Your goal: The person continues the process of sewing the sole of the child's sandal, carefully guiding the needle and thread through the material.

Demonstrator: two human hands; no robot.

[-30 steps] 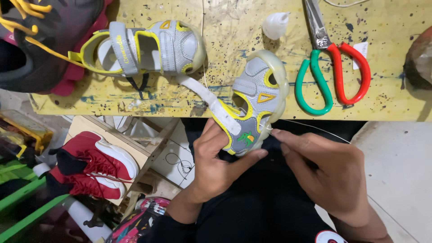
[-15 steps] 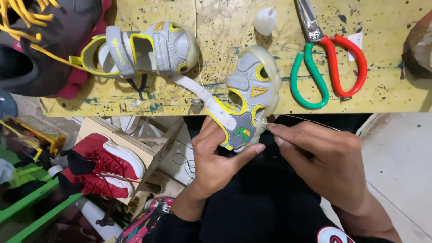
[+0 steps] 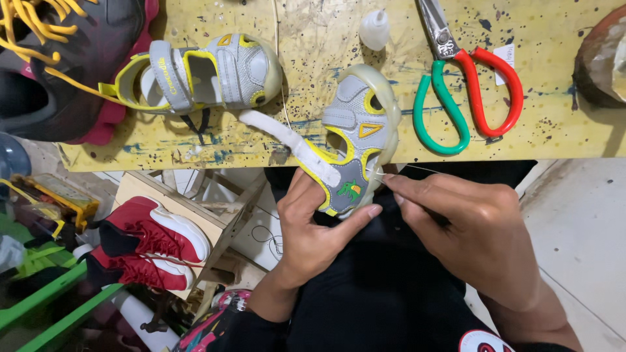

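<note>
A small grey and yellow child's sandal with a pale rubber sole and a loose white strap rests half on the yellow table's front edge. My left hand cups its heel end from below, thumb along the side. My right hand pinches a thin needle and thread at the sandal's right side, fingertips touching the sole near the heel. The matching sandal lies on its side farther left on the table.
Scissors with one red and one green handle lie at the right of the paint-spattered yellow table. A white bottle cap stands behind the sandal. A black shoe with yellow laces sits far left. Red shoes rest below.
The view has shifted slightly. My right hand has drawn in closer to the sandal's side, and the sandal stays gripped in my left hand.
</note>
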